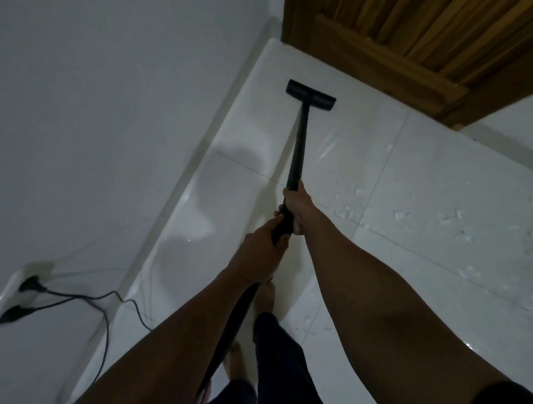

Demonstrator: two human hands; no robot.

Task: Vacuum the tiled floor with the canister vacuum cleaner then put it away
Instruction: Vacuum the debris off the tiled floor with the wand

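Head view: both hands grip the black wand (pixel 299 143), the right hand (pixel 300 207) closed around it higher up, the left hand (pixel 262 249) closed just below. The floor head (pixel 311 94) rests on the white tiles (pixel 413 168) near the wooden door (pixel 405 37). White scraps (pixel 447 219) litter the tiles at right. Two plugs (pixel 18 298) sit in a wall socket.

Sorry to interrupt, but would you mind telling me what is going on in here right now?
A person is vacuuming the white tiled floor. Both hands hold the black wand: the right hand higher up, the left hand lower near the hose. The floor head sits near the corner by the wall and the wooden door. White debris is scattered on the tiles to the right. Two plugs sit in a wall socket.
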